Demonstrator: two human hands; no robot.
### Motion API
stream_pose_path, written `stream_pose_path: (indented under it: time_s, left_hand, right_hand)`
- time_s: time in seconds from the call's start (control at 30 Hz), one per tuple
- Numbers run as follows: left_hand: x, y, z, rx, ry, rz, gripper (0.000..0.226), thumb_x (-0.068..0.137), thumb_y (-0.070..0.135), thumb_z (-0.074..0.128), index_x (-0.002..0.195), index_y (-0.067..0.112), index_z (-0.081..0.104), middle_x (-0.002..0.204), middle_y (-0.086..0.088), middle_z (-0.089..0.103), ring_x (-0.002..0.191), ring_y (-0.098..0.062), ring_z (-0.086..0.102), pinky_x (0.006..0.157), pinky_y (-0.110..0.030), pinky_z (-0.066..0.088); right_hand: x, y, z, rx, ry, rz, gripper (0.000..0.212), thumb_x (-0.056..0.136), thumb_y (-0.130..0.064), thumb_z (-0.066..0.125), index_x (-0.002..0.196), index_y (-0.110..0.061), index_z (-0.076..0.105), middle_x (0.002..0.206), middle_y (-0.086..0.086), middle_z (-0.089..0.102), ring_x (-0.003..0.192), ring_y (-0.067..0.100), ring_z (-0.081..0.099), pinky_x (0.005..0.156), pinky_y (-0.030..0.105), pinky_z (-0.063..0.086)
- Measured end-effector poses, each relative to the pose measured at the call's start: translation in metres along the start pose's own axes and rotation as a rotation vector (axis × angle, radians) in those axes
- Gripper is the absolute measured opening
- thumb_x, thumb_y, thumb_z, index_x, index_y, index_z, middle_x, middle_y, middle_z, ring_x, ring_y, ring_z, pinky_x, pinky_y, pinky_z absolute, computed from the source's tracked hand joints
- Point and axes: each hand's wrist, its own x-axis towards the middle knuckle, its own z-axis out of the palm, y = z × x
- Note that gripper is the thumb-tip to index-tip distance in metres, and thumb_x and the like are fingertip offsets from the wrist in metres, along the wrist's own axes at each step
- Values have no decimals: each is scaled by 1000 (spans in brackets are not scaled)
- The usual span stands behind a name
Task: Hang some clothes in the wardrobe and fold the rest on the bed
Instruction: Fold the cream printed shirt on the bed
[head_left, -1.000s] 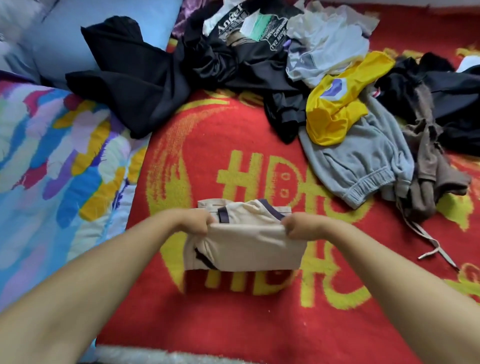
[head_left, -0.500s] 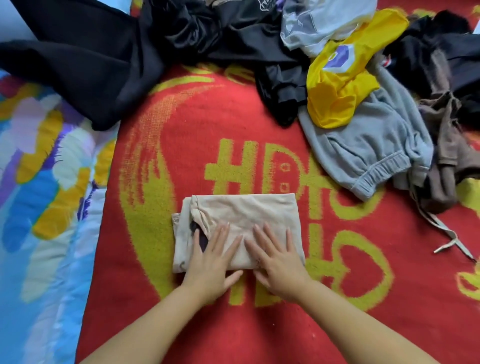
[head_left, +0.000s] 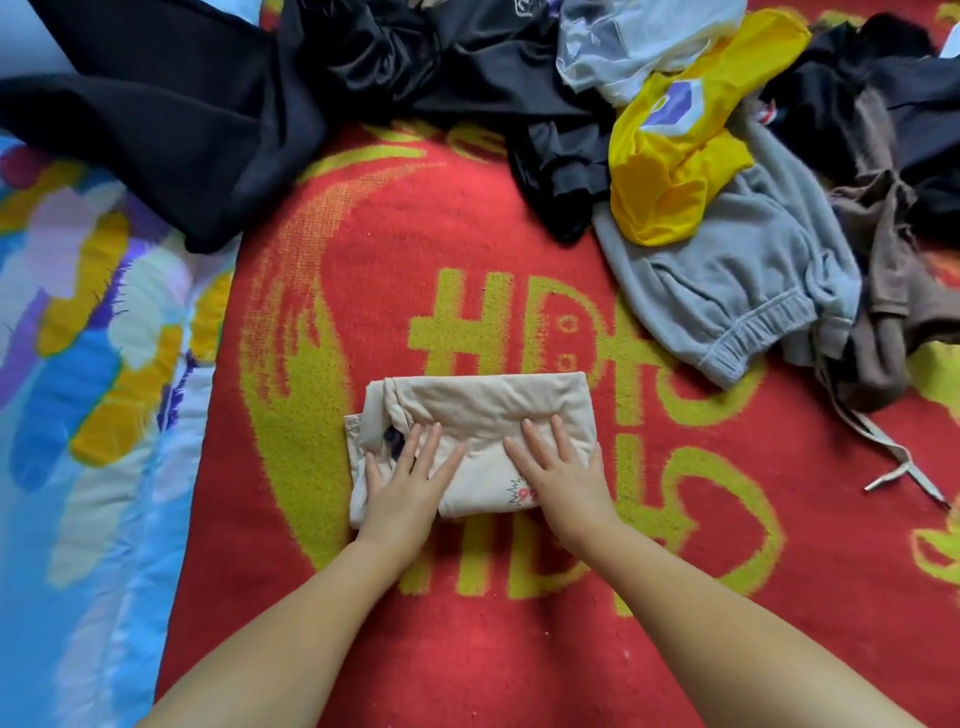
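My left hand (head_left: 402, 488) and right hand (head_left: 563, 475) lie flat, fingers (head_left: 535, 441) straight and released, pressing on the folded beige garment (head_left: 483, 415). It sits under my palms at the centre of the red blanket (head_left: 467, 649) with yellow lettering that covers the bed. At nine o'clock lies a multicoloured quilt (head_left: 88, 364). From eleven to two o'clock the unfolded pile spreads: black clothes (head_left: 171, 124), a white piece (head_left: 634, 41), a yellow shirt (head_left: 670, 166), grey sweatpants (head_left: 727, 291), and a brown garment (head_left: 883, 291) at the far right edge.
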Motion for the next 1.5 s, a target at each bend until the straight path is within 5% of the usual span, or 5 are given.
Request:
stream_pose_path:
  time_s: [0.1, 0.23, 0.8, 1.13, 1.5]
  left_hand:
    - [-6, 0, -36, -70, -68, -8, 85, 88, -8, 37, 153, 33, 0, 161, 1, -11, 147, -23, -15, 112, -58, 16]
    - [-27, 1, -104, -83, -51, 13, 79, 89, -10, 36, 153, 27, 9, 161, -1, 2, 148, -26, -2, 113, -51, 21]
    - [-129, -6, -249, 125, 296, -16, 76, 89, -8, 38, 153, 25, 12, 159, -3, 11, 146, -24, 8, 105, -48, 34]
    - [-288, 32, -178, -6, 378, -419, 62, 90, -3, 37, 146, 21, 28, 149, -5, 29, 140, -22, 21, 103, -46, 35]
    - [-536, 76, -27, -160, 346, -960, 57, 95, 7, 37, 147, 25, 26, 150, 3, 29, 138, -19, 25, 104, -43, 26]
  right_hand:
    - [-9, 0, -36, -23, -10, -3, 85, 89, -14, 59, 152, -33, 5, 161, -3, -1, 147, 33, -5, 109, 60, 19]
    - [-29, -4, -101, -86, 63, -32, 65, 95, -15, 45, 151, -30, 16, 154, -1, 22, 145, 31, 10, 106, 56, 25]
    - [-119, -31, -253, -247, 345, -214, 68, 90, -10, 48, 150, -27, 21, 150, 1, 29, 137, 26, 23, 100, 50, 33]
    - [-176, -95, -226, -416, 293, -653, 69, 89, -10, 50, 149, -32, 22, 144, -6, 36, 136, 22, 26, 100, 47, 35]
    - [-297, -278, -124, -564, 218, -1246, 66, 90, -11, 46, 148, -35, 27, 147, -5, 34, 141, 18, 21, 111, 43, 21]
